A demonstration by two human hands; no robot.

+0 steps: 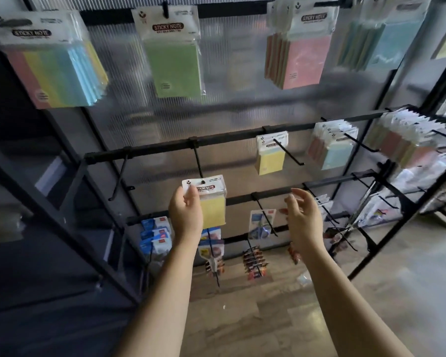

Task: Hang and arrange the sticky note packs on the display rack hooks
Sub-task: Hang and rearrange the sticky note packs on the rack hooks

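A yellow sticky note pack (213,207) hangs at the tip of a black hook (198,163) on the middle bar, the hook's end showing through its hang hole. My left hand (186,215) grips the pack's left edge. My right hand (303,215) hovers open to the right, holding nothing. Another yellow pack (271,157) hangs far back on the neighbouring hook (289,152). On the top row hang multicolour packs (54,63), green packs (173,60), pink packs (299,55) and blue packs (379,39).
An empty black hook (120,176) juts out at the left of the middle bar. More packs (332,145) crowd the hooks at right. Lower bars carry small blue and mixed goods (156,235). A dark shelf frame (36,202) stands at the left, tiled floor below.
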